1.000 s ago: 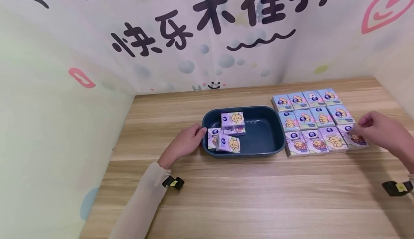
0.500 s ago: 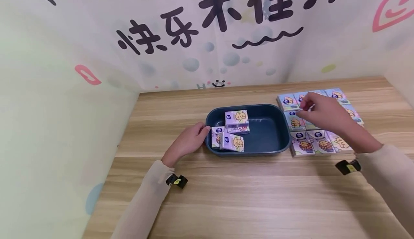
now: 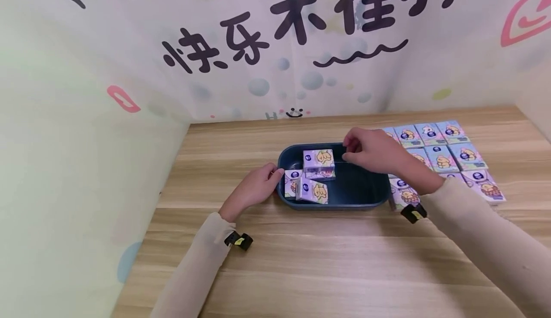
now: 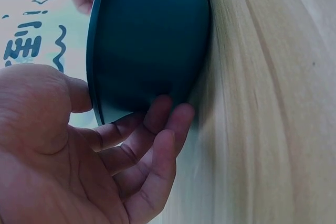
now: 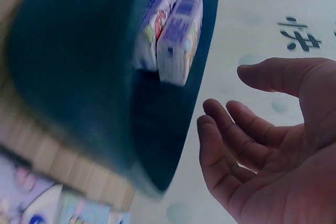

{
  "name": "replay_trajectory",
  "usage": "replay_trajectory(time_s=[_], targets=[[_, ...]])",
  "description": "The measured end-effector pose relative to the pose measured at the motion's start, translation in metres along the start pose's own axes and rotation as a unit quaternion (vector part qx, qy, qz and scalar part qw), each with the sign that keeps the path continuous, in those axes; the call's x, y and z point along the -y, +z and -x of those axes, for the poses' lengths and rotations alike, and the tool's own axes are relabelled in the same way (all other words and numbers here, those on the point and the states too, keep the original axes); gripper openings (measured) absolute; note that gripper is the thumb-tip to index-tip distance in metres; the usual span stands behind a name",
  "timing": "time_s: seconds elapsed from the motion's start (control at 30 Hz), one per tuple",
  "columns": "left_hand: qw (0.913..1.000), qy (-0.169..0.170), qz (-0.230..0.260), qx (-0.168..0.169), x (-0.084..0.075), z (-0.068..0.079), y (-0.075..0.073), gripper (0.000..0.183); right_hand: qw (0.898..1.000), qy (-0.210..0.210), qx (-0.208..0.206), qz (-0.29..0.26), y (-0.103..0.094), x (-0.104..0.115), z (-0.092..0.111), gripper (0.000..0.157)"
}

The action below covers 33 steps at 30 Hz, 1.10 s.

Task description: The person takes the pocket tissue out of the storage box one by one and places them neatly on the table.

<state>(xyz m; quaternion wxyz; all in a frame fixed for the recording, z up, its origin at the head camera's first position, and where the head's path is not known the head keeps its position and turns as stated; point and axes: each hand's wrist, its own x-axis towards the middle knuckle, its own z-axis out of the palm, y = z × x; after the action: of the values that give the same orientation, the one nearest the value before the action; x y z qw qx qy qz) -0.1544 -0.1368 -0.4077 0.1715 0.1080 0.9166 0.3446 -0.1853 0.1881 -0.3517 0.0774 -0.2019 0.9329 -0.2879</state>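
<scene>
Three tissue packs [image 3: 316,177] in basin [image 3: 366,191]; left hand [image 3: 254,189] relaxed, touching its left rim; right hand [image 3: 372,151] above, loosely curled, empty.

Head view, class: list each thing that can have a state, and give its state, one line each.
Blue tub: upright on the table, holding tissue packs.
Tissue packs in tub: piled at its left end.
Tissue packs on table: flat, in rows.
Left hand: fingers against the tub's left end.
Right hand: over the tub, empty.

Tissue packs [image 3: 402,194] partly behind forearm
</scene>
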Motion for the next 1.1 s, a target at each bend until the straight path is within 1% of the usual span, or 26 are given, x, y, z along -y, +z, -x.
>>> replay_trajectory(time_s=[0.1, 0.23, 0.33, 0.4, 0.53, 0.73, 0.8, 0.93, 1.0, 1.1], targets=[[1.0000, -0.002, 0.001, 0.002, 0.000, 0.000, 0.002, 0.037, 0.999, -0.026, 0.017, 0.015, 0.008, 0.010, -0.010, 0.028], [1.0000, -0.007, 0.001, 0.005, 0.000, 0.000, 0.004, 0.037, 0.997, -0.051, 0.044, 0.047, 0.017, 0.020, -0.022, 0.027], [1.0000, -0.007, 0.002, 0.006, -0.001, 0.001, 0.005, 0.037, 0.993, -0.060, 0.065, 0.072, 0.025, 0.025, -0.028, 0.024], [1.0000, -0.007, 0.004, 0.005, -0.001, 0.001, 0.005, 0.037, 0.992, -0.065, 0.070, 0.087, 0.029, 0.027, -0.031, 0.020], [1.0000, -0.005, 0.007, 0.005, -0.003, 0.001, 0.004, 0.038, 0.990, -0.064, 0.065, 0.107, 0.035, 0.030, -0.032, 0.012], [1.0000, -0.003, 0.001, 0.002, -0.004, 0.000, 0.004, 0.039, 0.990, -0.033, 0.059, 0.121, 0.041, 0.031, -0.031, 0.007], [1.0000, -0.002, 0.000, 0.000, -0.004, 0.000, 0.003, 0.039, 0.991, -0.021, 0.064, 0.118, 0.042, 0.032, -0.031, 0.012], [1.0000, -0.003, 0.002, -0.001, -0.004, 0.000, 0.003, 0.039, 0.992, 0.007, 0.085, 0.098, 0.041, 0.031, -0.030, 0.033], [1.0000, -0.005, 0.005, -0.001, -0.004, 0.000, 0.003, 0.038, 0.992, 0.019, 0.091, 0.081, 0.040, 0.030, -0.029, 0.041], [0.9999, -0.010, 0.007, -0.004, -0.003, 0.001, 0.003, 0.038, 0.995, 0.021, 0.083, 0.060, 0.038, 0.027, -0.027, 0.042]])
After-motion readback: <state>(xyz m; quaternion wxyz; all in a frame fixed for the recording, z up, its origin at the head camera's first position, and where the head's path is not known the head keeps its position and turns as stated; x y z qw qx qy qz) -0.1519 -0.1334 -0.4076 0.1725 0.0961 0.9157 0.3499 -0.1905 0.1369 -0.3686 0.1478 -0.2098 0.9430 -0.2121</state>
